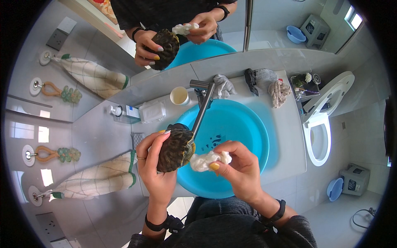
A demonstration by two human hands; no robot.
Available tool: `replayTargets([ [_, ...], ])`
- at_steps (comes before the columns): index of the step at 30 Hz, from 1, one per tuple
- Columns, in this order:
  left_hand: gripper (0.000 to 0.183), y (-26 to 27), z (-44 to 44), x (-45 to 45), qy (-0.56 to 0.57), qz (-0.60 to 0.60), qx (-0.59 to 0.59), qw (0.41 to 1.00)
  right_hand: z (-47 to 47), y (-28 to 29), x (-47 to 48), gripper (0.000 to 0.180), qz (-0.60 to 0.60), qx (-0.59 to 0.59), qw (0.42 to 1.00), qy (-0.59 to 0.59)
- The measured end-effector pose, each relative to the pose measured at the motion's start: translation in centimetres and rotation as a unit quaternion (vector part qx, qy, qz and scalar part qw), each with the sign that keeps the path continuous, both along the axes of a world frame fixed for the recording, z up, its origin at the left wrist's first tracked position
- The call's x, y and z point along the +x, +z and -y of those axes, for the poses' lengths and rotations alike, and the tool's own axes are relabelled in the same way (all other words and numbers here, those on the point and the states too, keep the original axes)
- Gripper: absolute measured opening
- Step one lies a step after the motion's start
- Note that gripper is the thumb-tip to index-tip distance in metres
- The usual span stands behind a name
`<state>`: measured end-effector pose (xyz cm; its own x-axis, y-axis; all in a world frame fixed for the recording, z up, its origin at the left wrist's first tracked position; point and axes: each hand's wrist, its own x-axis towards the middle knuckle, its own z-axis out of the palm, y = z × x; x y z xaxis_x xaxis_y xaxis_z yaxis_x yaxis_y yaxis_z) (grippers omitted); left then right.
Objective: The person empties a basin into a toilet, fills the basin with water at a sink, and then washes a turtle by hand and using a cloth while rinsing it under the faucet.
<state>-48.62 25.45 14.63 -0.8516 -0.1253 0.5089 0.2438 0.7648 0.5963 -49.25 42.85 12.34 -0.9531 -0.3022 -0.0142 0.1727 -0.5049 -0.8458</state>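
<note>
My left hand holds a turtle with a dark patterned shell by its edges, above the left part of a blue plastic basin. Pinched between the thumb and fingers of my right hand is a wet-looking wad of white cotton, close to the yellow-rimmed edge of the shell; whether they touch I cannot tell. The basin stands on the washstand under a metal faucet, with a dark marking showing at its bottom. The mirror above repeats both hands, the turtle and the cotton.
Behind the basin are a paper cup, a white pack, a pump bottle and crumpled cloths. A checked towel hangs at left. At right are a toilet, a light-blue basin and a grey stool.
</note>
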Motion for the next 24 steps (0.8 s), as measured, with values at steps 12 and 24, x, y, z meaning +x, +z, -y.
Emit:
replayTargets([
  [12, 0.047, 0.23, -0.18, 0.4, -0.026, 0.008, 0.02, 0.999, 0.13, -0.47, -0.46, 0.019, 0.066, -0.057, 0.996, -0.037],
  [24, 0.047, 0.09, -0.32, 0.06, -0.035, 0.014, 0.021, 0.999, -0.19, -0.13, -0.7, 0.019, 0.046, -0.063, 0.997, -0.028],
])
